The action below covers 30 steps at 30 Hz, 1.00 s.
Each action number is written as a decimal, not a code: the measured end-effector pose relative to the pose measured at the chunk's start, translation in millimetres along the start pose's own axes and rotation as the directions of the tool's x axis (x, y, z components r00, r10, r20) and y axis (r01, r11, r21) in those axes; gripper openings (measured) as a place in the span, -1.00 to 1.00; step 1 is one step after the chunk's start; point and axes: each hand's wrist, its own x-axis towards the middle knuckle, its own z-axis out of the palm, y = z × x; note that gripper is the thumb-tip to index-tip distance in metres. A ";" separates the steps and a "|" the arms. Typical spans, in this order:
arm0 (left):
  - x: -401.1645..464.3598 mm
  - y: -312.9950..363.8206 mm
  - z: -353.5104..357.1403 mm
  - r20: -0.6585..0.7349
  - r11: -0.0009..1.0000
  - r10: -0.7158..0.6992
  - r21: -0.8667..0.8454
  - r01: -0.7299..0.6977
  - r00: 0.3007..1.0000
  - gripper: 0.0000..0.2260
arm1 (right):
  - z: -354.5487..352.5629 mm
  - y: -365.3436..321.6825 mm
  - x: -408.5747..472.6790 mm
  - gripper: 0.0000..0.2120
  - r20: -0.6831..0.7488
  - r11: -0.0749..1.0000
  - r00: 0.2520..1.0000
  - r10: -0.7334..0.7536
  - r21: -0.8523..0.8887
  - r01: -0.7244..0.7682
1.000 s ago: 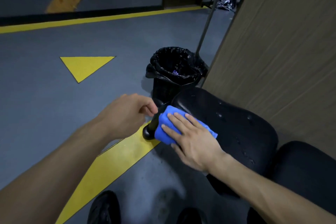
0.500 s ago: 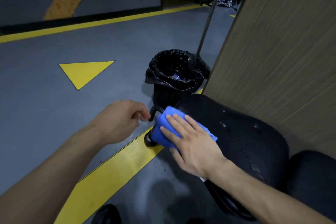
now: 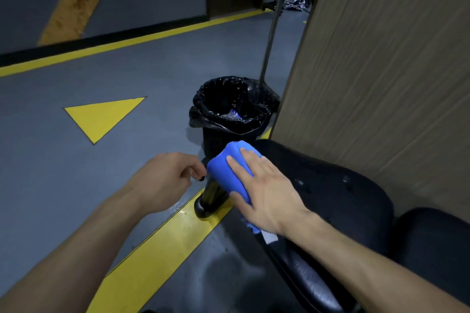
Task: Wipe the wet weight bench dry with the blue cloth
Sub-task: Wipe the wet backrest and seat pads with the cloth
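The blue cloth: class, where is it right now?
The blue cloth lies centre frame in the head view, draped over the bench pad's near end, under the right hand, before the bin.

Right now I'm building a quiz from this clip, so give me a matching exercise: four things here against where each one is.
Things:
1. blue cloth
2. trash bin
3. yellow triangle
4. wooden panel

Places:
A. painted on the grey floor, far left
B. under the right hand, on the end of the bench pad
C. upright along the bench's right side
D. on the floor just beyond the bench's end

Pairs: 1-B, 2-D, 3-A, 4-C
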 end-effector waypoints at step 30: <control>67.2 55.3 50.4 -0.222 0.976 0.149 -0.125 -0.180 0.964 -0.70 | 0.0 15.5 -63.9 -0.33 -0.105 0.970 0.964 0.243 0.040 -0.241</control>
